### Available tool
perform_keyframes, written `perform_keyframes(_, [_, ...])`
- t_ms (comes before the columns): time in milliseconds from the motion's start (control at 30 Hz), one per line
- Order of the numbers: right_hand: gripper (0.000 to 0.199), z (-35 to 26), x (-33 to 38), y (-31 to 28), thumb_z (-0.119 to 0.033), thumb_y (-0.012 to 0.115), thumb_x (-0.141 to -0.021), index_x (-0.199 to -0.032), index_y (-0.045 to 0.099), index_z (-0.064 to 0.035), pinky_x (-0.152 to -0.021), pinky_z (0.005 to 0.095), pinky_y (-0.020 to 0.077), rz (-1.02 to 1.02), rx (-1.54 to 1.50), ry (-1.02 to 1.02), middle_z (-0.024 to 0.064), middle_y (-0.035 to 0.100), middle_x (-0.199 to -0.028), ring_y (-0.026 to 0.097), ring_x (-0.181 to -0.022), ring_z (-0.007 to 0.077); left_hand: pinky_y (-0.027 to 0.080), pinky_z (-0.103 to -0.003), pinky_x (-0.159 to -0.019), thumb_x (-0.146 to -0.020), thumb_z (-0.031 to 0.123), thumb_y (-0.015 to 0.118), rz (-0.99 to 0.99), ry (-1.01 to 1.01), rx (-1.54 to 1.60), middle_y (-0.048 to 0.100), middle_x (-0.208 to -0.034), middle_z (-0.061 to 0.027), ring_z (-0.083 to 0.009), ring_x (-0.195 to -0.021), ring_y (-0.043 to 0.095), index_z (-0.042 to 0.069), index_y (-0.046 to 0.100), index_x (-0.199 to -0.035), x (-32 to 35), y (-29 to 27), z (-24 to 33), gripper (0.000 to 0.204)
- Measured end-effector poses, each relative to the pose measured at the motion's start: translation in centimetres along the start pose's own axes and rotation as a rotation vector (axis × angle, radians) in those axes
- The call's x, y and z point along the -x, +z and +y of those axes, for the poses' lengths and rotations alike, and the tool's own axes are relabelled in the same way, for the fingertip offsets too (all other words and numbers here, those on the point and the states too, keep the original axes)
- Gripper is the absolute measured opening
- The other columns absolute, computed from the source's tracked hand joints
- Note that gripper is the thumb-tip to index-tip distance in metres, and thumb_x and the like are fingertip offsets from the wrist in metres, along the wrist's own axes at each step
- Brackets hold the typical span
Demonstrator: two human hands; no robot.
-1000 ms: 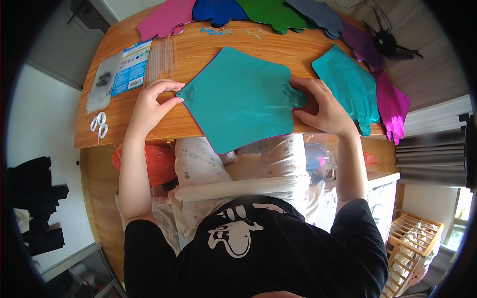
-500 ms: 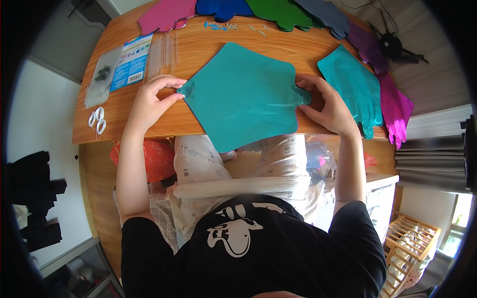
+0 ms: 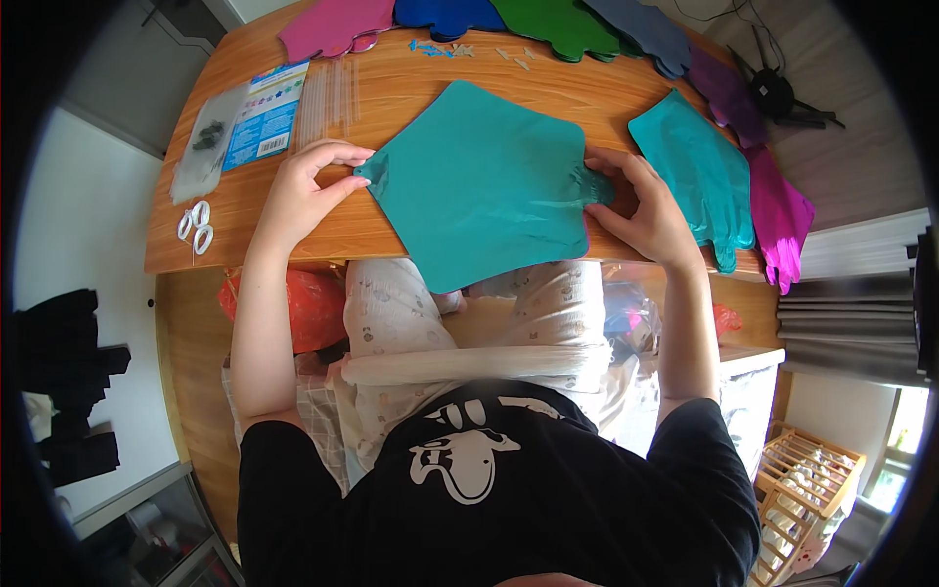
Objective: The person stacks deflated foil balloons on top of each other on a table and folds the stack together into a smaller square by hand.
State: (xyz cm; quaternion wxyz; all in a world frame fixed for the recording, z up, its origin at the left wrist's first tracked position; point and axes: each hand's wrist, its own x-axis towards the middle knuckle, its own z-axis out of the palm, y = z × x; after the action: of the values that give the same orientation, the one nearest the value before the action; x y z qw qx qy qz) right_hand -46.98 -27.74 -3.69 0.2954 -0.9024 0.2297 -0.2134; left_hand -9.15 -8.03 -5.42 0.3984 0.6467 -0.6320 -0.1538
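Note:
A flat teal foil balloon (image 3: 479, 181), star-like with several corners, lies across the front of the wooden table (image 3: 264, 215), its near corner hanging past the edge. My left hand (image 3: 311, 193) pinches its narrow left tip between thumb and fingers. At the opposite end, my right hand (image 3: 641, 205) closes thumb and fingers around the crinkled right part. A thin purple rim shows along the balloon's lower right border. Just right of my right hand rests another shiny teal foil balloon (image 3: 696, 181), uninflated, with a magenta one (image 3: 778, 215) beside it.
Flat balloons in pink (image 3: 333, 27), blue (image 3: 448, 18), green (image 3: 558, 29), grey (image 3: 641, 37) and purple (image 3: 724, 93) line the far edge. Clear straws (image 3: 328, 98), a blue-and-white printed card (image 3: 262, 117), white ribbon rolls (image 3: 201, 227) and small blue and beige pieces (image 3: 440, 49) lie on the table.
The balloon's near corner has risen slightly and its outline shifted a little. Both hands keep their grip at the two ends. The view has moved slightly.

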Motion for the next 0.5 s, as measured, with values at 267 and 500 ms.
perform_keyframes(267, [0.046, 0.0, 0.5, 0.0, 0.002, 0.073, -0.085, -0.129, 0.062, -0.0004, -0.101, 0.0351, 0.0495, 0.107, -0.079, 0.008, 0.0127, 0.068, -0.122, 0.065, -0.113, 0.0257, 0.053, -0.03, -0.095, -0.084, -0.003, 0.077, -0.013, -0.016, 0.005, 0.072, -0.112, -0.0082, -0.0175, -0.105, 0.068, 0.0, 0.071, -0.112, 0.2, -0.1, 0.2, 0.029])
perform_keyframes(500, [0.028, -1.4, 0.8, 0.6, 0.005, 0.068, -0.087, -0.115, 0.069, 0.0012, -0.091, 0.0347, 0.0518, 0.265, 0.057, -0.199, 0.014, 0.07, -0.111, 0.067, -0.105, 0.0274, 0.05, -0.038, -0.102, -0.081, 0.012, 0.082, 0.089, 0.178, -0.091, 0.069, -0.124, -0.0094, -0.0232, -0.119, 0.064, 0.005, 0.072, -0.119, 1.1, -0.3, 1.0, 0.04])
